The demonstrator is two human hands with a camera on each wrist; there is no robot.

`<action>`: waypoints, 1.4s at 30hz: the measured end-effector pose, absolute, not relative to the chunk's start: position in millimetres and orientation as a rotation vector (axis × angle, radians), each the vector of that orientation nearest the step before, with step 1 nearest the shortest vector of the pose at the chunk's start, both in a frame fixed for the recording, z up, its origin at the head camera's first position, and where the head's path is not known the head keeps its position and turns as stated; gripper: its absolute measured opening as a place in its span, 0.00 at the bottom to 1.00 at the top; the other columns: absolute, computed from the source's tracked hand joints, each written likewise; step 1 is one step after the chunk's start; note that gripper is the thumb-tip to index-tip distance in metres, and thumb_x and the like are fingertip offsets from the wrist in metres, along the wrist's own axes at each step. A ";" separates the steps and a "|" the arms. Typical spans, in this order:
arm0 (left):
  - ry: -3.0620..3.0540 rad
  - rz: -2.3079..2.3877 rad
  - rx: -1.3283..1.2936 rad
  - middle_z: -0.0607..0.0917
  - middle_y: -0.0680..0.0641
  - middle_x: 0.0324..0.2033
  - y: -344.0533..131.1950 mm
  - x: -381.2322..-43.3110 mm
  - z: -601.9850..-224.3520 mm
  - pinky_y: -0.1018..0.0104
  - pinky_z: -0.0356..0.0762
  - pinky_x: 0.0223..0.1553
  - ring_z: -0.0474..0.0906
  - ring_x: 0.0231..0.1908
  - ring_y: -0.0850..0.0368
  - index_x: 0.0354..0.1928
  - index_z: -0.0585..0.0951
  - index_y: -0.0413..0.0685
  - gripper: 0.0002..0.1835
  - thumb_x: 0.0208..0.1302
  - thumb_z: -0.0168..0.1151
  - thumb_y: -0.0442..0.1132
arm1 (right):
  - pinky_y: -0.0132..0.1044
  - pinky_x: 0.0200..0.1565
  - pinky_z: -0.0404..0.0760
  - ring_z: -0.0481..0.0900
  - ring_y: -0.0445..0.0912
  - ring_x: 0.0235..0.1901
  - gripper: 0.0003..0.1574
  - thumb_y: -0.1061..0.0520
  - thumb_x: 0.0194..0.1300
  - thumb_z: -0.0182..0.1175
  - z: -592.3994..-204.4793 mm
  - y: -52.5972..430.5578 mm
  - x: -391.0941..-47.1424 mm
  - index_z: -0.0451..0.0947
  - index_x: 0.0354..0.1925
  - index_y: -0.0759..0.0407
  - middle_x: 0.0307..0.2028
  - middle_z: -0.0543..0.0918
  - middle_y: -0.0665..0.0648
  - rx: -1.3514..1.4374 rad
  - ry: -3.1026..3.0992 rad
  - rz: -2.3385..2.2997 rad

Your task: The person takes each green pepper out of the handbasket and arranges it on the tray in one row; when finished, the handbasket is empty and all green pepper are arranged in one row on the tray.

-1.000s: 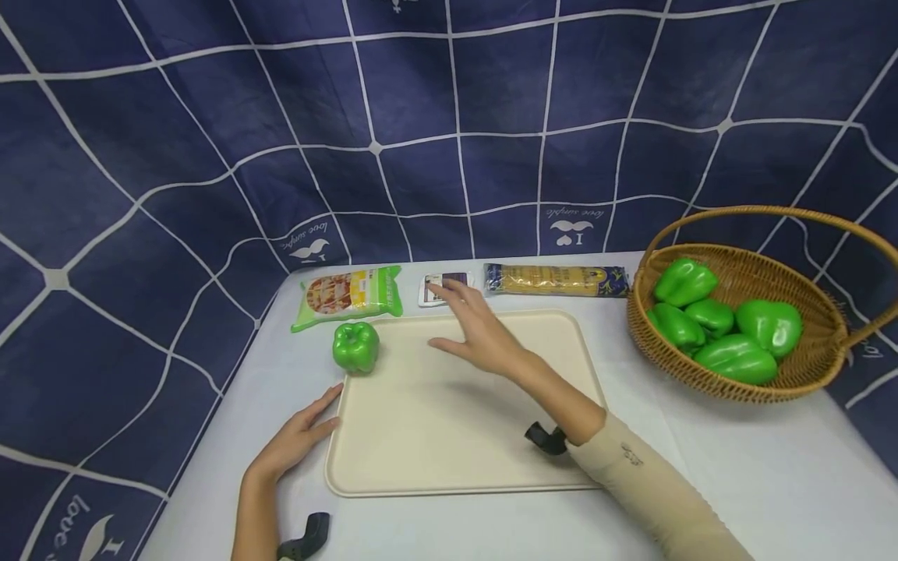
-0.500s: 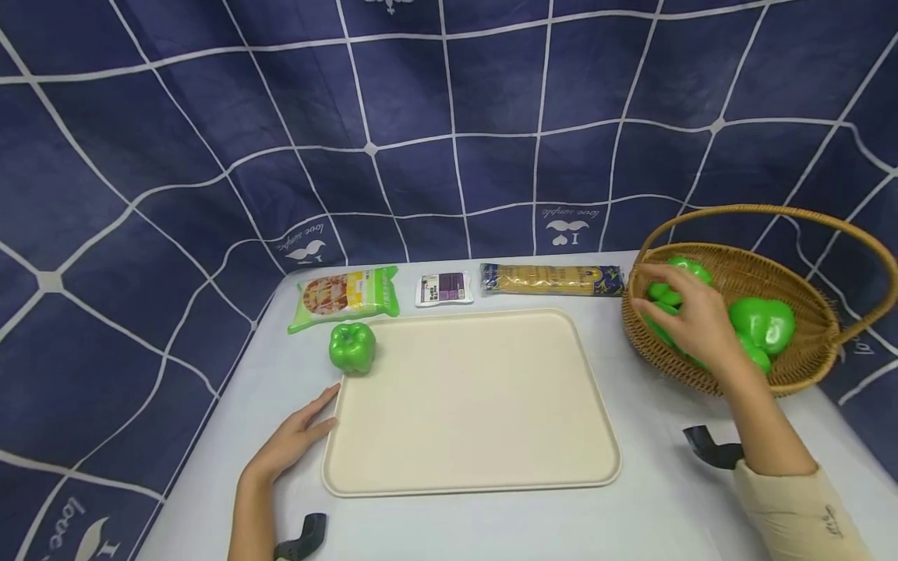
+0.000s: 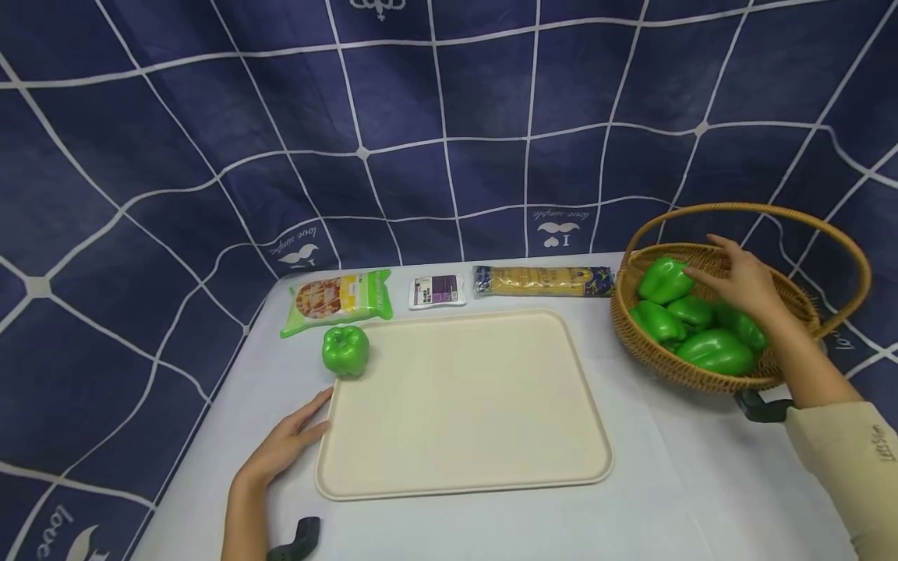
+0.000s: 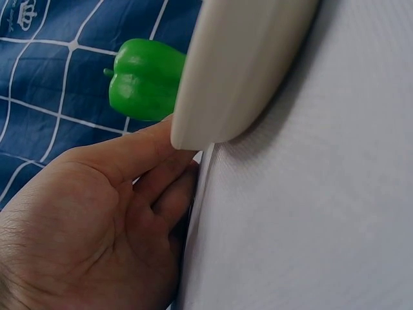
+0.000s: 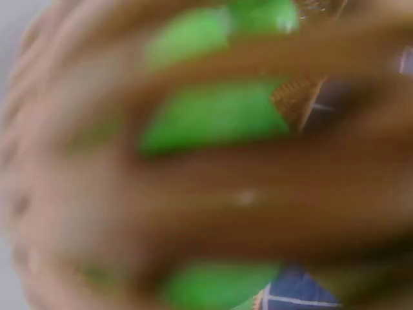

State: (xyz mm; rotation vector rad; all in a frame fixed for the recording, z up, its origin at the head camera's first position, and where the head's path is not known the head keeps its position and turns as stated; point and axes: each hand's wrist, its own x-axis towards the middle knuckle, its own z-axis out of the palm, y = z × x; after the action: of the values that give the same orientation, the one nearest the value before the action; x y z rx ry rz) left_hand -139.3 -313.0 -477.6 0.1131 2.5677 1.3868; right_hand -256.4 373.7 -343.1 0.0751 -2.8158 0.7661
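Observation:
My left hand (image 3: pixel 277 448) rests on the table with its fingers straight, fingertips touching the left rim of the cream tray (image 3: pixel 463 405). The left wrist view shows the fingers meeting the tray's edge, with a green bell pepper (image 4: pixel 148 81) beyond. That bell pepper (image 3: pixel 346 351) sits at the tray's back left corner. Over the wicker basket (image 3: pixel 634 347) at the right, my right hand (image 3: pixel 749 284) has thumb and fingers spread apart. Under and beside it lie several green bell peppers (image 3: pixel 717 352), one partly hidden by the hand. The right wrist view is blurred.
Along the back of the table lie a green food packet (image 3: pixel 340 300), a small white and purple packet (image 3: pixel 436 291) and a long pack of noodles (image 3: pixel 543 281). A blue checked cloth (image 3: pixel 484 171) hangs behind. The basket's tall handle (image 3: pixel 744 207) arches over its back.
My right hand has moved from above the tray to the right, over the basket, and farther across it toward its back right. The left hand stays at the tray's edge.

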 end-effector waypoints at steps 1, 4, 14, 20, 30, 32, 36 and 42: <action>2.568 1.385 0.112 0.52 0.40 0.69 -313.2 -139.1 -478.1 0.36 0.38 0.63 0.43 0.68 0.40 0.69 0.61 0.53 0.33 0.63 0.56 0.50 | 0.68 0.44 0.62 0.60 0.75 0.51 0.49 0.42 0.66 0.52 -345.9 375.9 -260.1 0.41 0.71 0.64 0.54 0.60 0.84 0.080 -2.840 0.778; 2.571 1.383 0.111 0.52 0.40 0.69 -314.2 -139.0 -479.6 0.36 0.38 0.62 0.43 0.68 0.40 0.69 0.61 0.54 0.33 0.63 0.56 0.50 | 0.70 0.46 0.60 0.56 0.77 0.53 0.52 0.39 0.66 0.50 -353.7 380.1 -268.1 0.36 0.71 0.61 0.58 0.55 0.84 0.084 -2.907 0.844; 2.584 1.371 0.114 0.53 0.39 0.69 -316.7 -136.7 -479.5 0.36 0.39 0.62 0.44 0.68 0.39 0.69 0.60 0.53 0.33 0.64 0.56 0.49 | 0.71 0.47 0.60 0.57 0.76 0.54 0.49 0.38 0.68 0.45 -370.6 381.1 -281.1 0.33 0.72 0.57 0.57 0.56 0.83 0.125 -2.993 0.919; 2.583 1.391 0.132 0.53 0.39 0.69 -316.4 -137.0 -480.7 0.37 0.39 0.63 0.44 0.68 0.39 0.69 0.61 0.53 0.32 0.64 0.56 0.48 | 0.71 0.46 0.60 0.59 0.77 0.52 0.47 0.38 0.69 0.42 -371.8 380.2 -280.3 0.34 0.72 0.56 0.56 0.57 0.84 0.145 -3.032 0.830; 2.581 1.380 0.100 0.53 0.40 0.69 -315.2 -138.3 -479.7 0.36 0.39 0.63 0.44 0.68 0.40 0.68 0.62 0.54 0.32 0.63 0.56 0.50 | 0.71 0.45 0.60 0.61 0.76 0.50 0.45 0.39 0.70 0.44 -375.6 379.7 -278.3 0.40 0.72 0.59 0.58 0.58 0.82 0.188 -3.040 0.761; 2.573 1.392 0.093 0.53 0.40 0.69 -314.6 -138.0 -479.0 0.37 0.39 0.63 0.44 0.68 0.40 0.68 0.62 0.54 0.33 0.63 0.56 0.50 | 0.70 0.43 0.61 0.63 0.75 0.48 0.44 0.41 0.69 0.46 -376.2 379.6 -277.7 0.42 0.71 0.59 0.57 0.59 0.82 0.198 -3.019 0.770; 2.565 1.404 0.092 0.53 0.41 0.69 -313.7 -137.9 -477.9 0.37 0.38 0.63 0.44 0.68 0.40 0.68 0.62 0.53 0.33 0.63 0.56 0.50 | 0.70 0.44 0.60 0.61 0.76 0.49 0.43 0.43 0.68 0.50 -377.8 379.2 -276.8 0.46 0.71 0.58 0.58 0.59 0.80 0.213 -2.972 0.802; 2.568 1.404 0.107 0.54 0.41 0.69 -313.0 -139.2 -479.5 0.37 0.39 0.63 0.44 0.68 0.40 0.68 0.62 0.53 0.32 0.63 0.56 0.49 | 0.68 0.44 0.63 0.63 0.74 0.50 0.38 0.48 0.66 0.55 -383.1 380.1 -275.6 0.54 0.68 0.58 0.58 0.62 0.78 0.256 -2.857 0.882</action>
State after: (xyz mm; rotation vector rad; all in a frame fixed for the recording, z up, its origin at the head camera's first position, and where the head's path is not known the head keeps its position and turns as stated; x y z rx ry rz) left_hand -139.2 -313.0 -479.5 0.1071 2.5679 1.4038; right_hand -275.6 380.1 -383.1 0.2565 -2.8572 0.8818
